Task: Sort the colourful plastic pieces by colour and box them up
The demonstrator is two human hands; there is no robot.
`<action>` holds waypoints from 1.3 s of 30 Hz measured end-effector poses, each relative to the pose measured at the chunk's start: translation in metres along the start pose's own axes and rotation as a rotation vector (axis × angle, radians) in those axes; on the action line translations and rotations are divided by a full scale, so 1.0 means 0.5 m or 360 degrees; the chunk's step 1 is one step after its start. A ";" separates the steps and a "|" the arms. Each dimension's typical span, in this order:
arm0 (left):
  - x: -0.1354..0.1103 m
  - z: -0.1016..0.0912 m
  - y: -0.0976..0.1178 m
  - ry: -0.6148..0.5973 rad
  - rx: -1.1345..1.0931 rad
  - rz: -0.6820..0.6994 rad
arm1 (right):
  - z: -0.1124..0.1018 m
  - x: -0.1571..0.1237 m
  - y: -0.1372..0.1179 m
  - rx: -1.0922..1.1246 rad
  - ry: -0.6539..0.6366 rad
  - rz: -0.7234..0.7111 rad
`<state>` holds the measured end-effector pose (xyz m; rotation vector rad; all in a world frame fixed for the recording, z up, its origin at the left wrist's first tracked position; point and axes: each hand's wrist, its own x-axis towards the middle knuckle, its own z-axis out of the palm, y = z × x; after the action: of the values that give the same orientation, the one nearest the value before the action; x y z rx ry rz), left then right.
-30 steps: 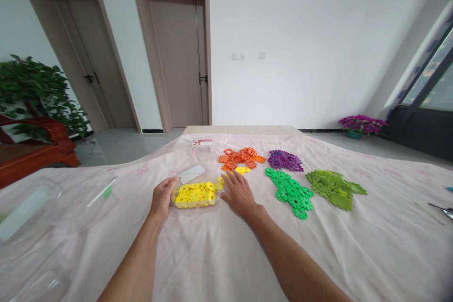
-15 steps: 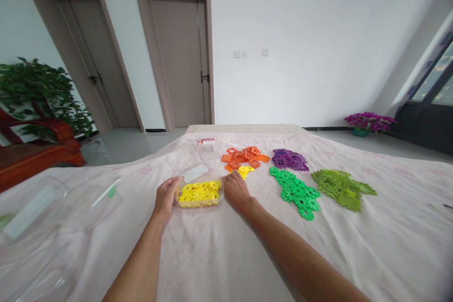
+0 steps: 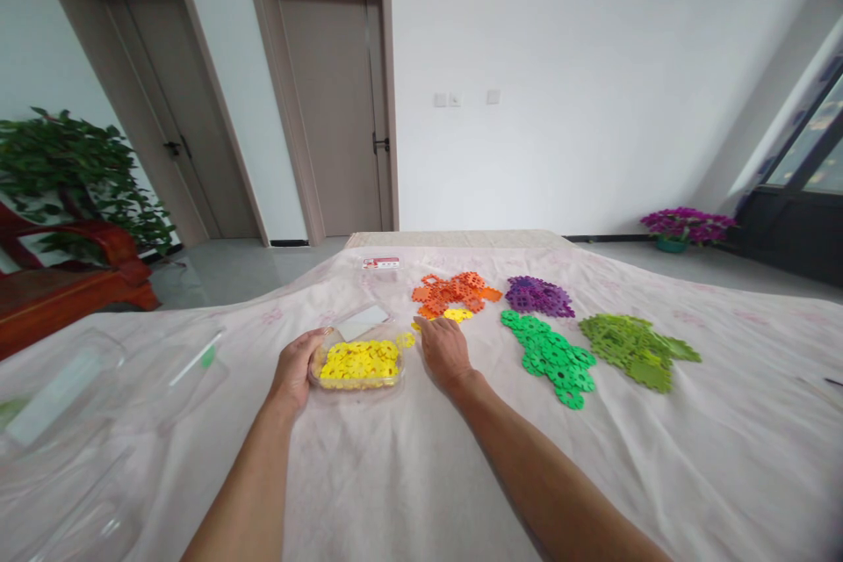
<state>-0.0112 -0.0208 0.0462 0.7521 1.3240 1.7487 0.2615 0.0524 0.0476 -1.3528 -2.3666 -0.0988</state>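
Observation:
A clear plastic box (image 3: 359,385) filled with yellow notched discs (image 3: 361,360) sits on the cloth, tilted slightly. My left hand (image 3: 296,369) is closed on its left side. Just right of the box, my right hand (image 3: 444,353) rests low over the cloth with its fingers bent together. A bit of yellow shows at its fingertips, and most of what lies under the palm is hidden. Between box and fingers lies a loose yellow disc (image 3: 407,340). A few more yellow discs (image 3: 457,314) lie behind the right hand, against the orange pieces (image 3: 454,291).
Purple pieces (image 3: 538,296), green discs (image 3: 553,358) and olive-green pieces (image 3: 636,349) lie in heaps to the right. Clear plastic containers (image 3: 164,378) stand at the left. A red-and-white card (image 3: 380,263) lies toward the far end of the cloth-covered table (image 3: 369,474).
The box has shifted a little to the left with my left hand. My right hand has drawn slightly away from its side, and a loose yellow disc now shows in the gap.

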 end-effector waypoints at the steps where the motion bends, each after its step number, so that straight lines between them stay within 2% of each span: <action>1: 0.000 -0.003 0.005 0.0006 -0.0024 0.0003 | -0.002 -0.001 -0.001 0.0027 -0.0022 -0.0030; 5: -0.003 -0.007 0.020 0.0057 -0.0079 0.0035 | -0.010 0.000 -0.012 0.0072 -0.0202 -0.0259; 7: -0.005 -0.007 0.021 0.0073 -0.0082 0.0027 | -0.011 0.004 -0.018 0.0025 -0.0254 -0.0301; 14: -0.011 -0.005 0.025 0.0038 -0.0033 -0.0017 | -0.003 0.015 -0.045 -0.0242 -0.0243 -0.0342; 18: -0.013 -0.014 0.037 0.0052 -0.0036 -0.0046 | 0.001 0.013 -0.045 -0.0181 -0.0216 -0.0222; 22: -0.009 -0.022 0.035 0.0033 0.0003 -0.0068 | 0.005 0.008 -0.028 -0.0036 -0.0097 -0.0037; 25: -0.005 -0.021 0.023 0.0003 0.0063 -0.0068 | 0.004 0.001 -0.021 0.0109 0.0159 -0.0002; 29: -0.004 -0.014 0.011 -0.0056 0.0133 -0.0075 | -0.010 -0.005 -0.039 0.0347 0.0506 -0.0100; 33: -0.011 -0.006 0.013 -0.0176 0.0241 -0.0115 | -0.025 -0.002 -0.061 0.0595 0.0424 -0.0525; 34: -0.013 -0.005 0.014 -0.0198 0.0249 -0.0120 | -0.025 -0.001 -0.060 0.0653 0.0412 -0.0572; 35: -0.015 -0.004 0.017 -0.0206 0.0238 -0.0126 | -0.024 0.000 -0.055 0.0699 0.0427 -0.0549; 37: -0.016 -0.006 0.022 -0.0168 0.0174 -0.0136 | -0.017 0.001 -0.040 0.0728 0.0481 -0.0358; 39: -0.015 -0.011 0.029 -0.0089 0.0089 -0.0138 | -0.007 -0.004 -0.026 0.0662 0.0450 -0.0202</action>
<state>-0.0155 -0.0318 0.0587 0.7583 1.3524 1.6174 0.2526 0.0431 0.0520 -0.9258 -2.0847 0.1499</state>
